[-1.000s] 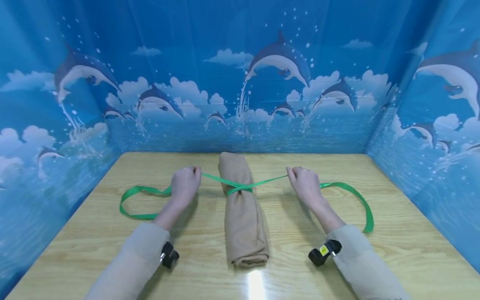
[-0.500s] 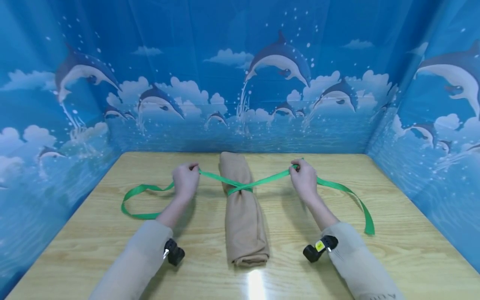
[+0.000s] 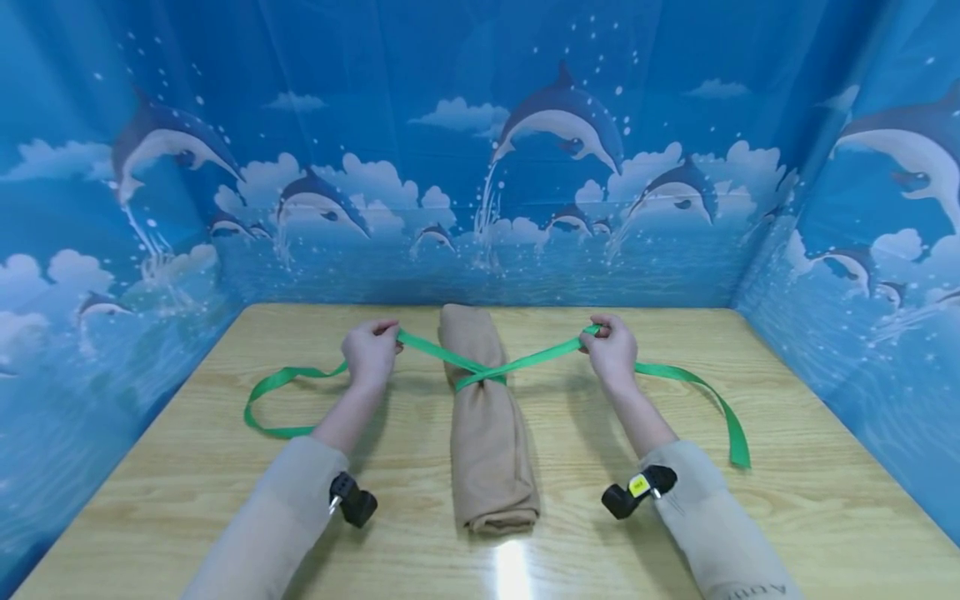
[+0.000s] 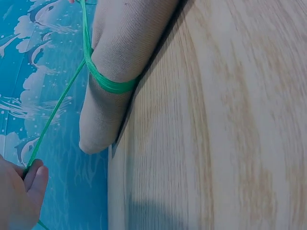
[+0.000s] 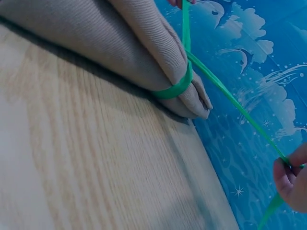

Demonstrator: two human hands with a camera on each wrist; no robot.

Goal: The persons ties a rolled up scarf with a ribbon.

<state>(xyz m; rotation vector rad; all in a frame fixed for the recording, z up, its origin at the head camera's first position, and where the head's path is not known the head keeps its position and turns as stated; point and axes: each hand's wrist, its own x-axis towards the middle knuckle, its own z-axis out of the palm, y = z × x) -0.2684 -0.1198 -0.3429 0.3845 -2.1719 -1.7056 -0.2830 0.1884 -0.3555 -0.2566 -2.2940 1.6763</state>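
A rolled tan cloth [image 3: 491,454] lies lengthwise on the table in the head view. Round its upper part runs a green ribbon [image 3: 540,358], its two ends crossed on top of the roll and drawn out to either side. My left hand [image 3: 371,354] pinches one end, left of the roll. On the other side my right hand [image 3: 611,350] pinches the other end between thumb and fingers. Both wrist views show the ribbon band [image 4: 112,86] hugging the cloth, with a stretch of ribbon [image 5: 235,103] running taut to the right fingers.
Loose ribbon tails lie on the wooden table [image 3: 405,550], a looped one [image 3: 258,400] at left and a curved one [image 3: 712,396] at right. A blue dolphin-printed curtain [image 3: 480,167] stands behind the table and along both sides.
Both hands have shifted slightly away from me, still gripping the ribbon. The ribbon stretches now show their flat face more broadly. The cloth roll has stayed put.
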